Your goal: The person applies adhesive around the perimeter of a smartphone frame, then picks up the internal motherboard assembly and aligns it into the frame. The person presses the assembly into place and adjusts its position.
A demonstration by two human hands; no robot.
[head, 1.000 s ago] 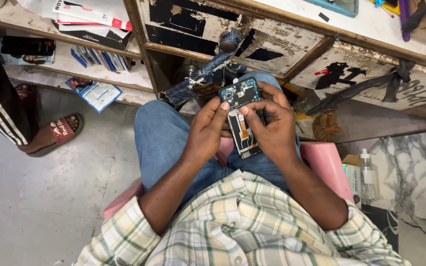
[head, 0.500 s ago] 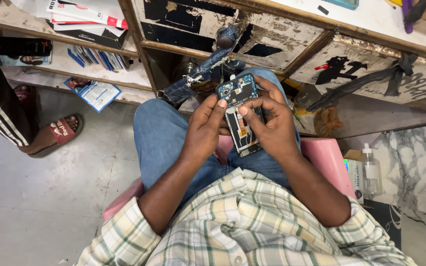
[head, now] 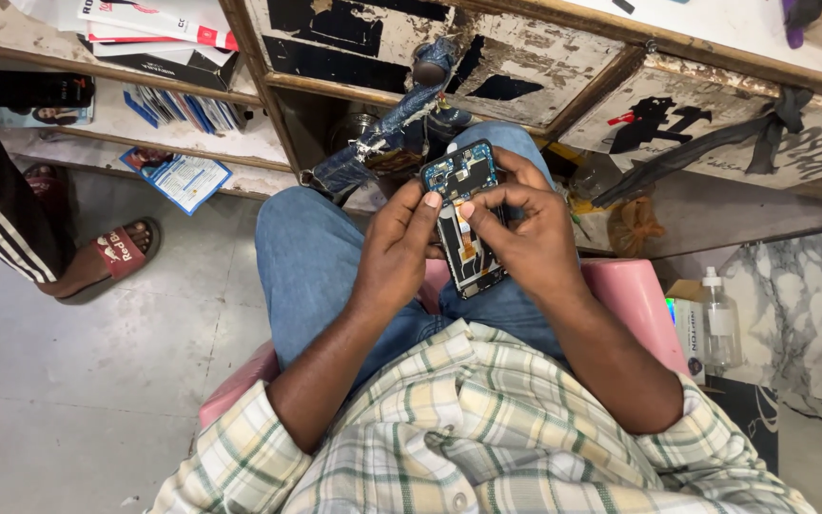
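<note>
Flaking painted wood drawers (head: 525,57) (rough), denim jeans (head: 316,257)

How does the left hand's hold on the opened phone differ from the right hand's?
The left hand grips the opened phone from its left edge, thumb resting on the exposed inside near the top. The right hand wraps around from the right, its fingers curled over the top edge and its thumb tip meeting the left thumb. The left wrist comes in straighter; the right bends more. Both hold the phone above the lap.

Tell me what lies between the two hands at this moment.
In the head view, an opened phone with its circuit board exposed sits between the left hand and right hand, both gripping it.
</note>
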